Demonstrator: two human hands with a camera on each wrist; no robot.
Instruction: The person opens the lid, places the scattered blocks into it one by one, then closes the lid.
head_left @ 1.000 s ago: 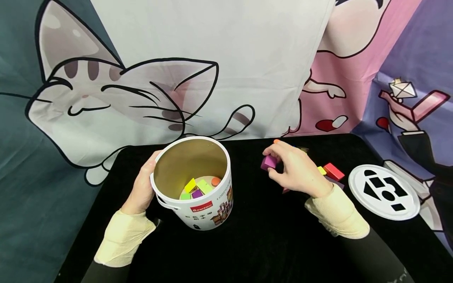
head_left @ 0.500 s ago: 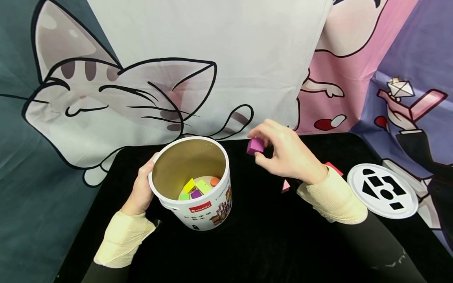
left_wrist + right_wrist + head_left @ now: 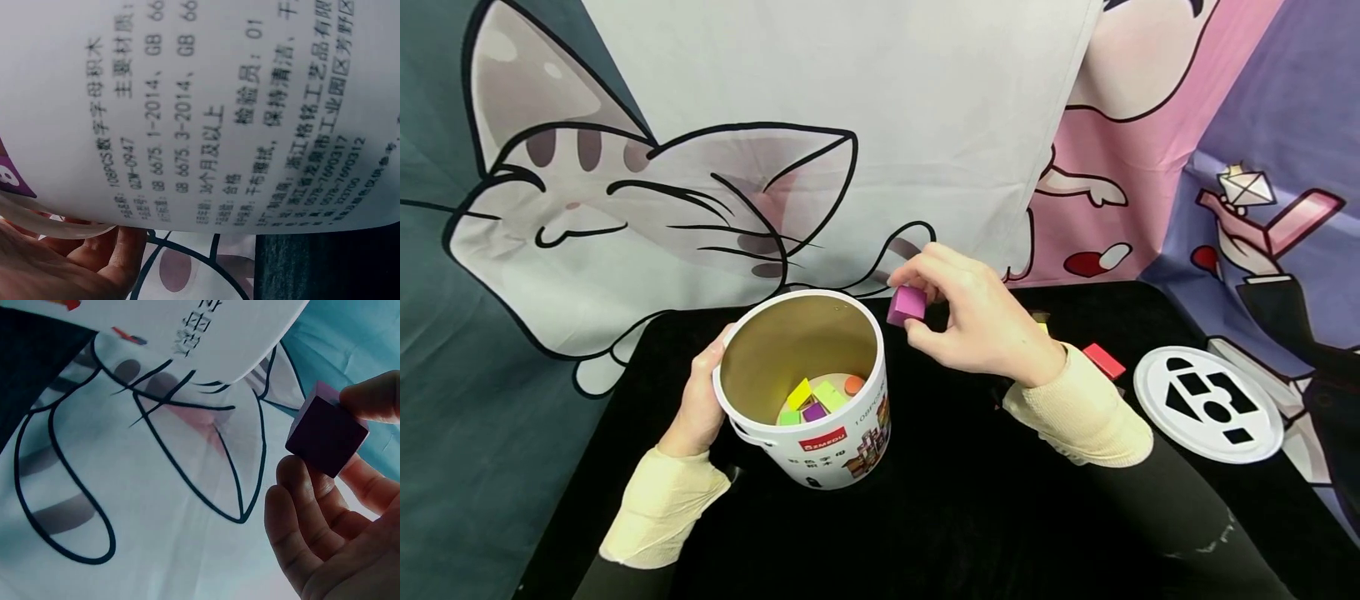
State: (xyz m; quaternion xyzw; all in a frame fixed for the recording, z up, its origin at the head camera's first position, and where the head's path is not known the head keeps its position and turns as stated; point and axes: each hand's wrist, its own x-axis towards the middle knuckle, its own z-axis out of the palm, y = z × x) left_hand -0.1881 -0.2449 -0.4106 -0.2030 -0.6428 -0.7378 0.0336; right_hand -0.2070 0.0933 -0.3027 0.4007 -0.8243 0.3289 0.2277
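Note:
A white bucket (image 3: 857, 446) with printed labels stands tilted on the black cloth, its opening toward the head camera. Inside lie several blocks: a yellow one (image 3: 800, 394), light green ones, a purple one (image 3: 814, 412) and an orange round one (image 3: 853, 385). My left hand (image 3: 697, 408) grips the bucket at its left rim; its fingers are partly hidden there. In the left wrist view the printed wall (image 3: 219, 125) fills most of the picture. Just right of the rim, above the cloth, my right hand (image 3: 973, 317) pinches a purple cube (image 3: 907, 306) between thumb and fingers.
A white round lid (image 3: 1206, 404) with cut-out shapes lies at the right on the black cloth (image 3: 940, 517). Near it are a red block (image 3: 1103, 360) and a partly hidden yellow block (image 3: 1041, 323). A cat-print curtain (image 3: 737, 200) hangs behind.
My right hand has lifted the purple cube and carried it left, from the blocks toward the bucket's rim. The left hand and bucket stay almost unmoved.

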